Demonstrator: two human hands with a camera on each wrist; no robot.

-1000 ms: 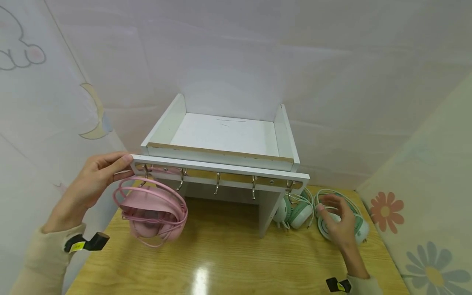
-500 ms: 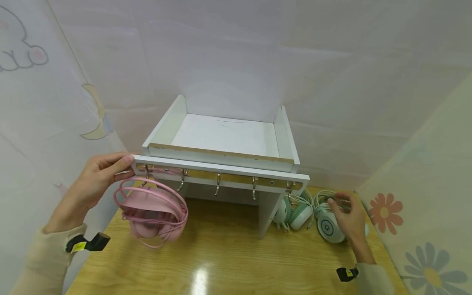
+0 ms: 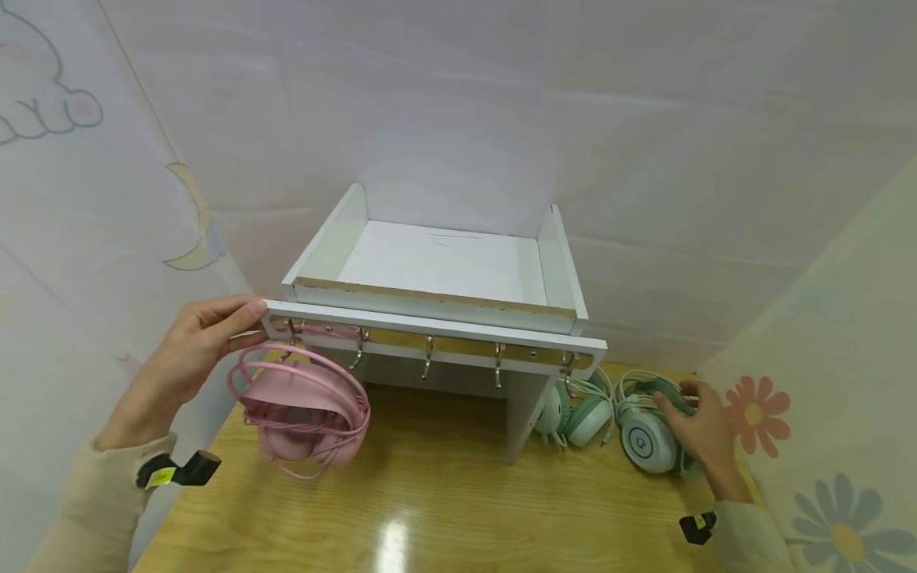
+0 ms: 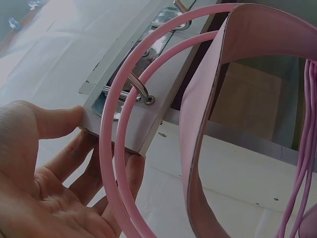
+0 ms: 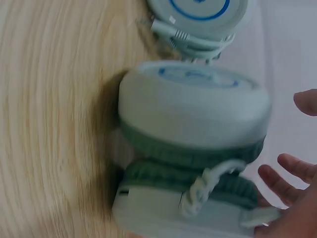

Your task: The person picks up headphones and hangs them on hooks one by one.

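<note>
Two bare hands are at work in the head view around a white shelf [image 3: 447, 267] with a slim rail [image 3: 437, 323] along its front; the left hand [image 3: 204, 341] pinches the rail's left end, and pink headphones [image 3: 304, 390] hang below that end. Right of the shelf, on the wooden table [image 3: 458, 501], the inner mint-and-white headset [image 3: 591, 418] lies just beside the side panel [image 3: 526, 418]; the outer mint-and-white headset [image 3: 648, 446] lies farther from the shelf, with the right hand [image 3: 702, 422] at its padded headband [image 3: 671, 389]. A sure hold would likely call for closing on the band rather than the loose cable, with the left hand bracing the rail. Compared with half a second ago, the right hand is farther from the shelf and more of the band shows; the left hand's pinch is unchanged. The left wrist view shows the thumb against the rail's end, fingers beneath, and pink arches looped about a hook [image 4: 140, 89]. The right wrist view shows two ear cups [image 5: 193, 109] face to face, a coiled cable [image 5: 200, 191] across them; the thumb and fingers stand apart, loosely bent, and whether they touch the headset cannot be told.
</note>
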